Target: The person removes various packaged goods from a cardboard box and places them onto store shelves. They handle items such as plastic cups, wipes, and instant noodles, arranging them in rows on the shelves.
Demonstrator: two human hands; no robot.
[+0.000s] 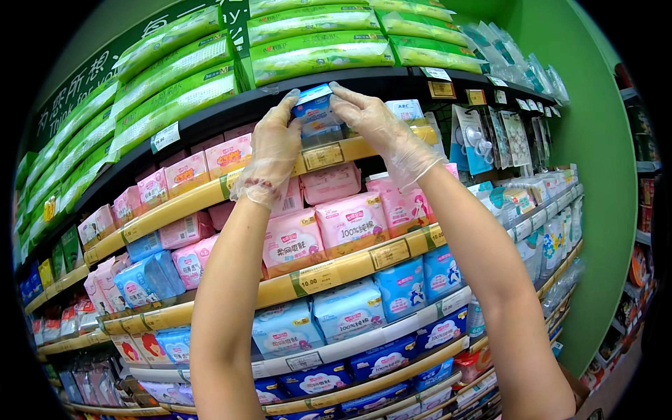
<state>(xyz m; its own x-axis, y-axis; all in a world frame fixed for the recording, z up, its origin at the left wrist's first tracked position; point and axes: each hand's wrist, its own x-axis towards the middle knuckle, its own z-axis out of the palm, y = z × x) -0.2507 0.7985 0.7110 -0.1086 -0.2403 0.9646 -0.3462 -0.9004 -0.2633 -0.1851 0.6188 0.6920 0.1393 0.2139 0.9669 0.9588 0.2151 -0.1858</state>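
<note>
Both my hands wear clear disposable gloves and reach up to the top pink-product shelf. A small blue box (317, 111) with a pale top face is between them, just above the yellow shelf edge strip (367, 147). My left hand (275, 139) has its thumb and fingertips at the box's left side. My right hand (362, 118) pinches the box's upper right corner between thumb and fingers. Right of it stands a white and blue pack (404, 109). Pink packs of sanitary pads (229, 155) stand in a row to the left of my left hand.
Green packs of tissues (320, 52) lie stacked on the black shelf (357, 76) above. Pink pad packs (352, 220) and light blue packs (349, 310) fill lower shelves. Carded goods hang on hooks (472, 136) at right, beside a green wall panel (604, 157).
</note>
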